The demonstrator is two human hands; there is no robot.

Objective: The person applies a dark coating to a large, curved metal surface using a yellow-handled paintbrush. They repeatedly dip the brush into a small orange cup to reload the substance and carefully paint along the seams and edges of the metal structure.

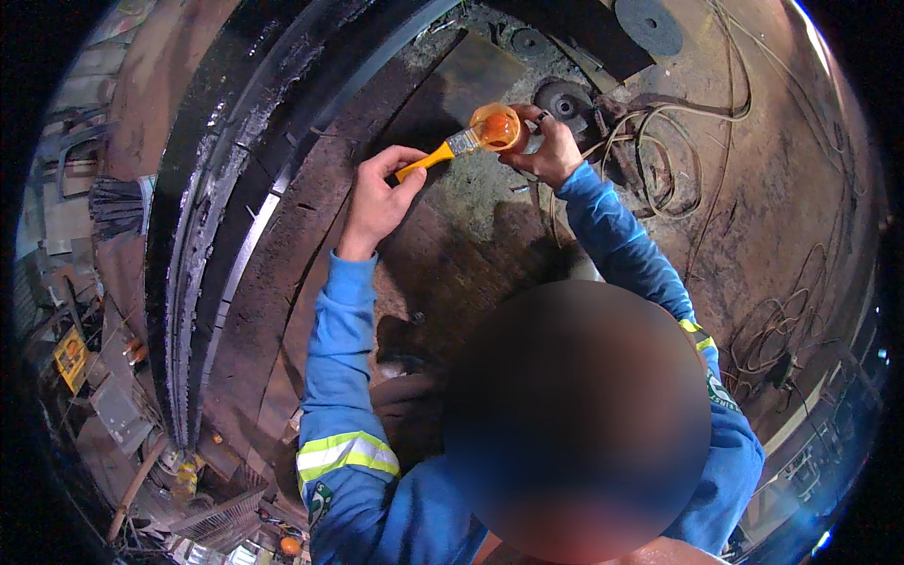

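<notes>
Left hand (381,193): extending forward, grip pinching the yellow-handled paintbrush (429,162) between thumb and fingers
Right hand (548,153): bending leftward at the wrist, grip curling part-way round the cup (514,141) with orange contents
Paintbrush: slanting up rightward, bristle end overlapping the cup's mouth
Blue sleeves (344,325): slanting inward, bringing both hands close together

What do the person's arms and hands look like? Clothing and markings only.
Left hand and right hand are gloveless; the right seems to wear a dark ring. Long blue sleeves reach the wrists. Each has a lime-yellow band, with a pale stripe visible on the left, and a green patch with white markings.
</notes>
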